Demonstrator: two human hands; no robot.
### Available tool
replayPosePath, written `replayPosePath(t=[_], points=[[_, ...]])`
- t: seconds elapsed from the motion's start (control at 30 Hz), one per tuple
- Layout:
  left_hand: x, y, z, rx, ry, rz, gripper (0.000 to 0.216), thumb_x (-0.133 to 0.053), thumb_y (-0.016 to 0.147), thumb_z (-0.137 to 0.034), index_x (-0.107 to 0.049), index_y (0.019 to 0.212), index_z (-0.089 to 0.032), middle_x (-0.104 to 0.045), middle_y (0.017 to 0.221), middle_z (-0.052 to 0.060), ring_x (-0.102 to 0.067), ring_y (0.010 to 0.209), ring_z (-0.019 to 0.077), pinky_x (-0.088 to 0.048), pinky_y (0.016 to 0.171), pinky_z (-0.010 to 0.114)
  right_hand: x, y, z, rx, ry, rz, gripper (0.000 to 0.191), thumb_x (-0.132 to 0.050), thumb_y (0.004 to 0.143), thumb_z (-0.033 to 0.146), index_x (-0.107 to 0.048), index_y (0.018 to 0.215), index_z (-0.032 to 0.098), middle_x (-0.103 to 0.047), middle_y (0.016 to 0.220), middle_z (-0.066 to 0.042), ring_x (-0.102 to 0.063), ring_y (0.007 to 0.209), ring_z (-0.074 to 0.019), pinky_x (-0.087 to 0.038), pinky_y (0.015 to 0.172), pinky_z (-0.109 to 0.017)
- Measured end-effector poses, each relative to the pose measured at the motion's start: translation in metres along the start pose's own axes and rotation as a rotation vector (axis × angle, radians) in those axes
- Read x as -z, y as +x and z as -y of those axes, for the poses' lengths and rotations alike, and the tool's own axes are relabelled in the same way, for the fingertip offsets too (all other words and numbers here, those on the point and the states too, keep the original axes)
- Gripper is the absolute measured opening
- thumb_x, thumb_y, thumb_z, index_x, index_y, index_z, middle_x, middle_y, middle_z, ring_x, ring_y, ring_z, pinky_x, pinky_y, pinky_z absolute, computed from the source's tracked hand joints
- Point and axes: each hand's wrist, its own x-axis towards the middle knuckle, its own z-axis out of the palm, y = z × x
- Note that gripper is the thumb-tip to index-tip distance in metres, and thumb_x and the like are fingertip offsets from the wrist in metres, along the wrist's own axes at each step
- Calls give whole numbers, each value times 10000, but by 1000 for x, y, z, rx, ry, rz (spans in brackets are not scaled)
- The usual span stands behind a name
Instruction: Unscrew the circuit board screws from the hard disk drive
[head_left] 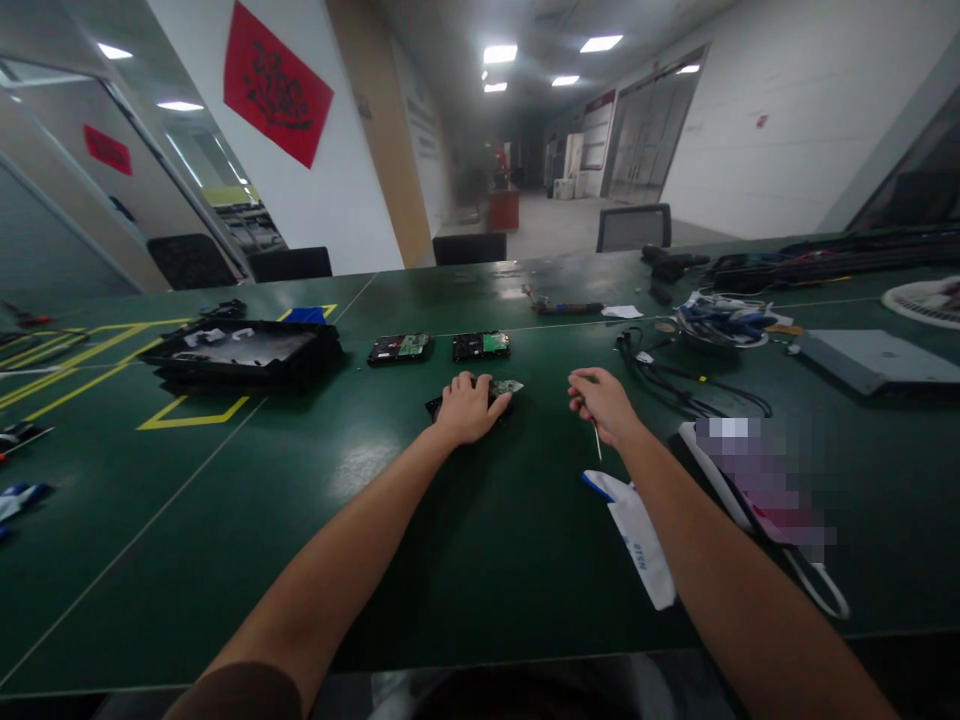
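Note:
My left hand [466, 408] rests over a dark hard drive [433, 408] on the green table, its fingers curled round the far side. A bit of green circuit board [510, 386] shows past the thumb; the rest is covered by the hand. To the right, my right hand [600, 402] is raised with its fingers closed round a slim metal tool [598, 442], whose thin shaft points down toward me. The grip hides what kind of tool it is. Two more hard drives with green boards, one at the left [399, 348] and one at the right [481, 345], lie beyond my left hand.
A black plastic tray [244, 350] holding small pieces stands at the left. A white packet [639, 545] lies by my right forearm, near a partly blurred white-edged object [720, 475]. Black cables [675, 385], a wire bundle [724, 320] and a grey metal box [881, 360] occupy the right.

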Motion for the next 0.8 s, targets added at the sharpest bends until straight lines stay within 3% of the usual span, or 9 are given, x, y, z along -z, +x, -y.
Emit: replayPosePath(t=[0.1,0.23,0.37,0.53,0.67,0.8], points=[[1,-1,-2,-152,-56,22,668,-410,981,-686,-532,1418,-197,-535,1319,185,-541,1225,369,-425,1044,518,-3,-7,-2,-72,-86,152,295,-811,770,175,-634,1007,169,-672,718,-17,-587,458,-98,-234,301,-171],[2,-4,-13,-302,-120,19,688,-462,974,-663,-482,1458,-174,-551,1311,173,-558,1213,336,-443,1061,485,-7,-16,1,-112,-223,391,395,-749,836,199,-602,1201,171,-703,749,-25,-541,429,-75,-225,316,-171],[2,-6,-27,-338,-140,26,705,-492,957,-671,-483,1452,-170,-565,1319,178,-556,1237,350,-460,1056,506,0,-16,7,-55,-299,492,409,-714,856,212,-608,1251,191,-649,624,32,-409,364,-49,-212,330,-173],[6,-8,-34,-366,-194,50,748,-518,939,-683,-461,1474,-163,-562,1383,182,-558,1266,348,-453,1079,501,16,-13,12,-21,-298,594,425,-779,815,268,-635,1204,173,-680,674,19,-408,396,-42,-228,347,-169],[14,-12,-28,-359,-237,78,958,-566,868,-768,-335,1565,-152,-479,1521,192,-481,1384,360,-398,1145,485,23,-12,11,-12,-280,603,392,-786,824,310,-651,1161,163,-693,698,6,-409,404,-35,-225,349,-161],[17,-19,-14,-283,-160,94,1109,-607,794,-824,-303,1589,-115,-446,1546,227,-426,1424,396,-333,1179,509,20,-6,6,36,-112,453,340,-816,788,317,-661,1059,183,-729,845,-29,-528,500,-62,-273,346,-147]])
